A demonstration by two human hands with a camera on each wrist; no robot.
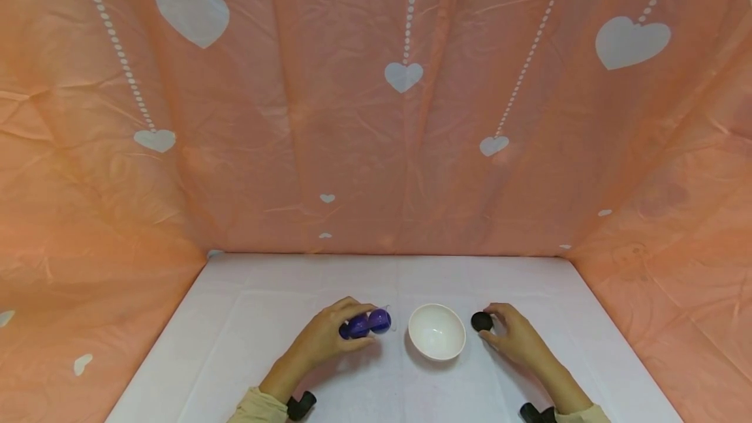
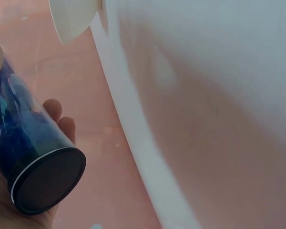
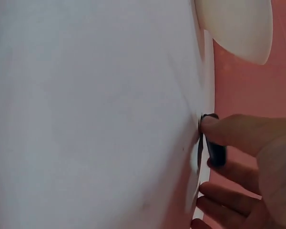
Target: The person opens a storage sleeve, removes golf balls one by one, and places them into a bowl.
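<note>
Clear tube [image 1: 379,320] with purple balls is off the table, in left hand [image 1: 329,331]: fingers and thumb curled round its sides, far end pointing 3 o'clock, black end cap [image 2: 50,181] at 9. White bowl [image 1: 437,333] just beyond at 3, sitting between the hands. Past it, right hand [image 1: 516,339] pinches black disc [image 1: 482,322] at its 9 o'clock, thumb and finger nearly closed; can't tell if disc touches the white table [image 1: 264,305]. Orange curtain [image 1: 352,149] at 12.

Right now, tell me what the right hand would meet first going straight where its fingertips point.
Probably the white bowl: the right hand points left toward it, the black disc in its grip leading. Height is hard to judge, so it might pass above.
</note>
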